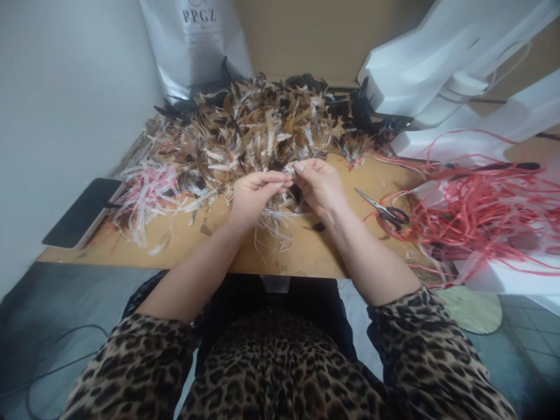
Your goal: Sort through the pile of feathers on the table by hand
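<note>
My left hand (251, 197) and my right hand (322, 185) meet over the front of a big heap of brown, tan and black feathers (258, 125). A small whitish feather tuft (289, 170) shows at the fingertips of my right hand, which is closed in a pinch. Thumb and forefinger of my left hand are pressed together right beside it; what they grip is too small to make out. Below the hands, thin white strands (276, 224) lie on the wooden table (301, 256).
Black-handled scissors (385, 210) lie right of my hands, beside a tangle of red plastic strips (485, 210). At the left are a phone (83, 213) and a bundle of white and pink strips (146, 195). A sewing machine (420, 70) stands right; a white bag (199, 46) stands behind.
</note>
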### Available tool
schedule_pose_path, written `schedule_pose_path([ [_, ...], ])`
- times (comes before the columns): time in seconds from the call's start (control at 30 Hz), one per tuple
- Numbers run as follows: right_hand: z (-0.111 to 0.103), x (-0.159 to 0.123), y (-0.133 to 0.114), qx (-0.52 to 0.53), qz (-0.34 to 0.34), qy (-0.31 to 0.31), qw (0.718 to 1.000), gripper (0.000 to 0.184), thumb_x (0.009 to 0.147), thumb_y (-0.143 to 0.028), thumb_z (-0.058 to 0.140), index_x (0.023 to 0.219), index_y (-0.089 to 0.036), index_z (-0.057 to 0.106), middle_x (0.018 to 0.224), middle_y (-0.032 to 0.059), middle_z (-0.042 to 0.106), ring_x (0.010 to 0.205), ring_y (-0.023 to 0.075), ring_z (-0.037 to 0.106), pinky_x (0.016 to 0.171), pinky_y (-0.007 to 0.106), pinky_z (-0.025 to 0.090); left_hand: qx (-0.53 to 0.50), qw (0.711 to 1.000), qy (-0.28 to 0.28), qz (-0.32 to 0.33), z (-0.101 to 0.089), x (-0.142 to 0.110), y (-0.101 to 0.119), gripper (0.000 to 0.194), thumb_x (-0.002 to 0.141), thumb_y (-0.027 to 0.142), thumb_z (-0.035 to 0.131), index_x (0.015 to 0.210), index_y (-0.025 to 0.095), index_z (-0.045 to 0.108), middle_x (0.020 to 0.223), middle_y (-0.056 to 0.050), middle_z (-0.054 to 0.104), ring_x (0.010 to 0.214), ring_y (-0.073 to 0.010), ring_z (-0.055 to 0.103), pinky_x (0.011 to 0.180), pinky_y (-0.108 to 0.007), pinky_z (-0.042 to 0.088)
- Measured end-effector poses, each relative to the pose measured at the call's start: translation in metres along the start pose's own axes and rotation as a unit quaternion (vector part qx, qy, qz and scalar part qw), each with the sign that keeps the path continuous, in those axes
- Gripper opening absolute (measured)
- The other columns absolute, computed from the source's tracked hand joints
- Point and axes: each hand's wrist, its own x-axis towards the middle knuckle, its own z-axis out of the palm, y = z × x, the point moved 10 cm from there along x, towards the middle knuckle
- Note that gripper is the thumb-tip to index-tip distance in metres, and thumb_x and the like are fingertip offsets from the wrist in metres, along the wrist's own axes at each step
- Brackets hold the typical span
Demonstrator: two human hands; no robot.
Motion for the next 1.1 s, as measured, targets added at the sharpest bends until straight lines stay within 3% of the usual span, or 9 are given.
schedule_pose_path([
  [0.13, -0.001, -0.003, -0.011, -0.037, -0.029, 0.004, 0.999, 0.042, 0.068, -0.057, 0.078, 0.076, -0.020, 0.061, 0.082, 0.0036, 0.073, 0.079, 0.0159, 0.069, 0.083, 0.034, 0.057, -0.135, 0.980, -0.002, -0.146, 0.001, 0.004, -0.027, 0.009, 0.074, 0.007, 0.072, 0.075, 0.016, 0.069, 0.085, -0.003, 0.076, 0.075, -0.0089, 0.072, 0.070, -0.018, 0.057],
  [0.3, 0.005, -0.009, -0.034, -0.083, -0.081, -0.045, 0.992, 0.035, 0.069, -0.050, 0.080, 0.071, -0.019, 0.064, 0.084, 0.0039, 0.073, 0.079, 0.0155, 0.067, 0.083, 0.034, 0.055, -0.197, 0.949, -0.015, -0.244, 0.003, 0.002, -0.040, 0.016, 0.072, -0.002, 0.068, 0.073, 0.014, 0.068, 0.074, -0.001, 0.073, 0.062, -0.0044, 0.067, 0.056, -0.011, 0.051],
  [0.47, 0.014, -0.012, -0.036, -0.131, -0.086, -0.094, 0.983, 0.032, 0.070, -0.048, 0.079, 0.071, -0.019, 0.065, 0.084, 0.0041, 0.072, 0.080, 0.0162, 0.065, 0.082, 0.035, 0.053, -0.195, 0.957, 0.001, -0.213, -0.004, 0.005, -0.036, 0.015, 0.071, -0.001, 0.067, 0.072, 0.014, 0.069, 0.076, -0.002, 0.074, 0.061, -0.0041, 0.065, 0.058, -0.011, 0.052],
  [0.63, 0.020, -0.015, -0.037, -0.172, -0.109, -0.118, 0.972, 0.025, 0.074, -0.042, 0.076, 0.071, -0.019, 0.067, 0.084, 0.0043, 0.072, 0.080, 0.0161, 0.065, 0.080, 0.033, 0.052, -0.180, 0.968, -0.021, -0.171, -0.003, 0.008, -0.029, 0.013, 0.070, 0.001, 0.069, 0.074, 0.013, 0.070, 0.077, -0.004, 0.074, 0.064, -0.0051, 0.067, 0.064, -0.014, 0.055],
  [0.87, 0.017, -0.014, -0.033, -0.186, -0.072, -0.122, 0.972, 0.033, 0.074, -0.052, 0.074, 0.076, -0.019, 0.071, 0.079, 0.0041, 0.074, 0.074, 0.0163, 0.065, 0.074, 0.032, 0.053, -0.139, 0.977, -0.044, -0.157, -0.003, 0.007, -0.024, 0.013, 0.069, 0.011, 0.075, 0.080, 0.015, 0.072, 0.077, -0.004, 0.075, 0.066, -0.0085, 0.069, 0.065, -0.019, 0.057],
  [1.1, 0.012, -0.011, -0.030, -0.173, -0.071, -0.088, 0.978, 0.033, 0.073, -0.054, 0.076, 0.076, -0.021, 0.074, 0.071, 0.0015, 0.074, 0.064, 0.0137, 0.064, 0.065, 0.029, 0.054, -0.084, 0.987, -0.052, -0.128, 0.002, 0.003, -0.013, 0.016, 0.065, 0.017, 0.080, 0.080, 0.014, 0.075, 0.072, -0.004, 0.074, 0.064, -0.0098, 0.068, 0.064, -0.020, 0.056],
])
